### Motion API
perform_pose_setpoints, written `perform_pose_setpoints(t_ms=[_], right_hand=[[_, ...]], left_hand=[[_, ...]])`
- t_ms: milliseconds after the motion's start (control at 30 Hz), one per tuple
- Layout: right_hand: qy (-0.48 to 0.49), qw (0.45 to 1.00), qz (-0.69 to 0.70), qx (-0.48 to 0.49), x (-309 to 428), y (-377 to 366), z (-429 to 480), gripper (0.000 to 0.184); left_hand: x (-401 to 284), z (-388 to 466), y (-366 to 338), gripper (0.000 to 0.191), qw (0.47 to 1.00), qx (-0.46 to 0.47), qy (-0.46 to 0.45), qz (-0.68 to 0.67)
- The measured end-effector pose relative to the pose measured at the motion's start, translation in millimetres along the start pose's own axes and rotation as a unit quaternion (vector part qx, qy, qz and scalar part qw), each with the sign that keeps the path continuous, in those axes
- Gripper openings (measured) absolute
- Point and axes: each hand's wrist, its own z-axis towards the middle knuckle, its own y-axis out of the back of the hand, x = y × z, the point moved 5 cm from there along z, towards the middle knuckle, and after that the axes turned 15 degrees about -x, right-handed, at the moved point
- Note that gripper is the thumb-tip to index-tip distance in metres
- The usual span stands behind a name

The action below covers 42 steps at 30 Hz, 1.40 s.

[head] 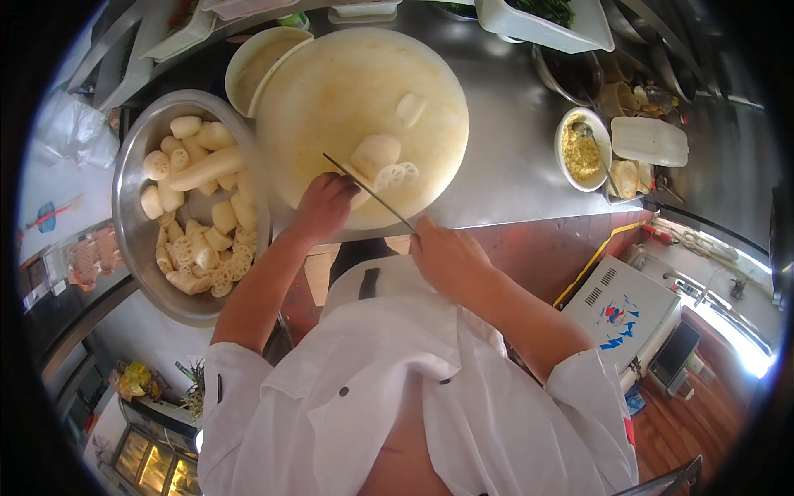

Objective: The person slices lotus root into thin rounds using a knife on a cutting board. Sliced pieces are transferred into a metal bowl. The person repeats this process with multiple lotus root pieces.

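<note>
My right hand (450, 257) grips a knife (372, 193), its blade seen nearly edge-on across the near part of a round cutting board (360, 68). The fingers of my left hand (325, 208) are curled against the blade's left side, on a peeled lotus root piece (360, 199) that they mostly cover. Just beyond the blade lie a thick lotus root chunk (377, 154) and thin lotus root slices (397, 176) with round holes. Farther off on the board rests a smaller pale piece (410, 110).
Left of the board, a large metal basin (133, 130) holds whole, cut and sliced lotus root. A cream-coloured container (239, 62) with cloudy liquid touches the board's far left. At right stand a bowl (561, 161) of yellow crumbly food with a spoon and a white tub (546, 37) of greens.
</note>
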Motion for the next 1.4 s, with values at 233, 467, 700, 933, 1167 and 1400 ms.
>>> perform_pose_setpoints(t_ms=[233,467,700,933,1167,1400], right_hand=[[0.042,0.997,0.009,-0.059,-1,-41,48,0.021],[0.05,0.992,0.051,-0.106,-15,-73,101,0.026],[0.052,0.995,0.026,-0.078,-4,-28,41,0.025],[0.001,1.0,-0.002,-0.009,-1,3,-3,0.025],[0.058,0.997,0.004,-0.051,-9,-32,26,0.024],[0.048,0.995,0.033,-0.085,-8,-73,103,0.023]], left_hand=[[0,2,1,0.033,1.0,0.004,0.003,-0.02],[-4,8,8,0.035,0.999,-0.026,0.018,-0.042],[-5,7,8,0.033,1.0,-0.014,-0.013,-0.009],[-5,5,5,0.031,0.999,-0.022,-0.021,0.012],[0,-1,0,0.034,1.0,0.004,0.002,-0.02],[-1,4,6,0.041,0.998,-0.04,0.027,-0.041]])
